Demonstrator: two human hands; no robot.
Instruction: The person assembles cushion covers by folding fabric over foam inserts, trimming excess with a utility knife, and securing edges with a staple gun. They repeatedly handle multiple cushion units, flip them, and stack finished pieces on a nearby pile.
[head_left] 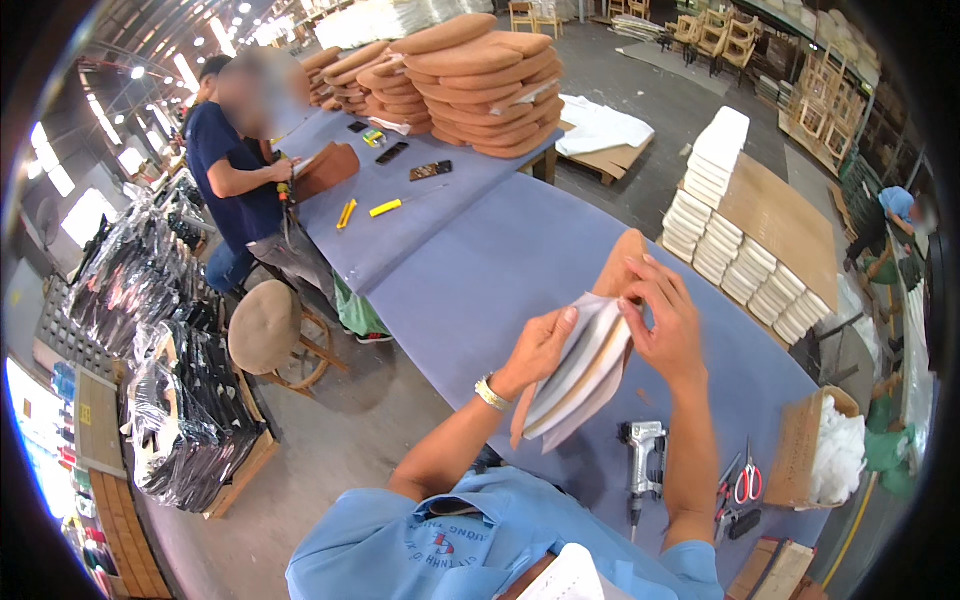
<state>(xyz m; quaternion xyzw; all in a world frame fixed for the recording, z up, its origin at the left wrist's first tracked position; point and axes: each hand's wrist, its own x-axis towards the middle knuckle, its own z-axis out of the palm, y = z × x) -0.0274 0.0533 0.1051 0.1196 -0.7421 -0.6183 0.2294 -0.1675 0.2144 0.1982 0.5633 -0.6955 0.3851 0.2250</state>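
Over the blue-grey table [480, 265] I hold up a brown seat cushion [624, 258], turned so that its edge faces me. White fabric and pale layers show along that edge, fanned slightly apart. My left hand [540, 350] grips its left side, thumb on top. On the far right side, the fingers of my right hand [665, 318] pinch the white fabric's border. Below the cushion, a silver pistol-shaped air tool [643, 462] lies near my right forearm. Red-handled scissors [748, 484] rest farther right, beside other small hand tools.
A cardboard box [797, 446] of white stuffing stands at the table's right end. Stacked brown cushions [485, 85] fill the far end. Yellow-handled tools [385, 208] and phones lie there, where a person in dark blue [225, 165] works. A round stool [265, 328] is at left.
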